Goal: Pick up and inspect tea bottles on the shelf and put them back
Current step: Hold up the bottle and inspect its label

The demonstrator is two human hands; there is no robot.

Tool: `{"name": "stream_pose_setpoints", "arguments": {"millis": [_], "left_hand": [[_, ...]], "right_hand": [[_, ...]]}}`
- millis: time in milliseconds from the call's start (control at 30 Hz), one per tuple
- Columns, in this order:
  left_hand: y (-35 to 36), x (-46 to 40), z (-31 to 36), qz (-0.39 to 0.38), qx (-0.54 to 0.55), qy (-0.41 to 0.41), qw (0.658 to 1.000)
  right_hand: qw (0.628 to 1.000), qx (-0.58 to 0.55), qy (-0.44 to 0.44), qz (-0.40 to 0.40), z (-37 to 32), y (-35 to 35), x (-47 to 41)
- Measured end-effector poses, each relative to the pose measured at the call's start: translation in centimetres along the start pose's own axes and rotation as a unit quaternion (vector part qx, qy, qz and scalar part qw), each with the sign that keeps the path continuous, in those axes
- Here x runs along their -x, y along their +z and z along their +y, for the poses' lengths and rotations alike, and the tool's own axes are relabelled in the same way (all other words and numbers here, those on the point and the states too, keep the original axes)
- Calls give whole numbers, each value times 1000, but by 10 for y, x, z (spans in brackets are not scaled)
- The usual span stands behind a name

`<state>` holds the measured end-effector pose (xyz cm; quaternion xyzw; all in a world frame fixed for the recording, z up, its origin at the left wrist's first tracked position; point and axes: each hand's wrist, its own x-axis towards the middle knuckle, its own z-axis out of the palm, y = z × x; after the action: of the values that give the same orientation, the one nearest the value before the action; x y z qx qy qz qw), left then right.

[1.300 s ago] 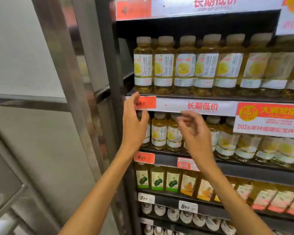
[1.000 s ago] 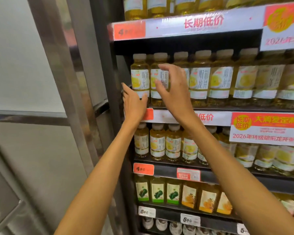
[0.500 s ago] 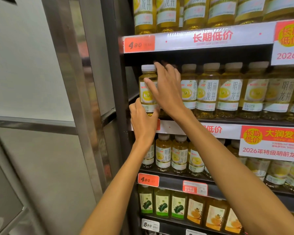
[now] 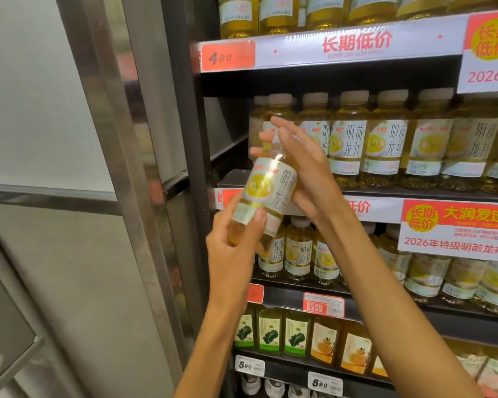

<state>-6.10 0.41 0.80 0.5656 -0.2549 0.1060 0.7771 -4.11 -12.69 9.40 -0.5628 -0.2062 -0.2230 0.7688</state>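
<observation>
A clear plastic bottle of yellow tea with a white and gold label (image 4: 266, 193) is off the dark metal shelf (image 4: 414, 193) and held tilted just in front of that shelf's left end. The left hand (image 4: 233, 248) grips its base, fingers and thumb curled round it; the right hand (image 4: 302, 168) wraps its upper part, fingers curled behind the neck. Picking up looks done and inspection under way. Returning this bottle to the gap at the shelf's left end remains.

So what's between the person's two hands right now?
In the head view, a tilted tea bottle. The left hand grips its lower end; the right hand holds its upper part, in front of the shelf.
</observation>
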Motion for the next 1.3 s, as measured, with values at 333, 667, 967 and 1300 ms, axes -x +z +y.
{"name": "stream_pose_setpoints", "arguments": {"millis": [333,667,967,1300], "left_hand": [[-11,47,-6,-106,80,-162,978],[-33,63,-14,-164,140,-250,944],[-31,62,-12,-144,191,-253,937],[-28,60,-16,-133,77,-218,964]], "right_hand": [[1000,-17,11,14,16,4,44],[997,-35,62,-25,24,5,62],[996,29,53,-59,15,16,63],[997,64,27,-22,10,16,65]]}}
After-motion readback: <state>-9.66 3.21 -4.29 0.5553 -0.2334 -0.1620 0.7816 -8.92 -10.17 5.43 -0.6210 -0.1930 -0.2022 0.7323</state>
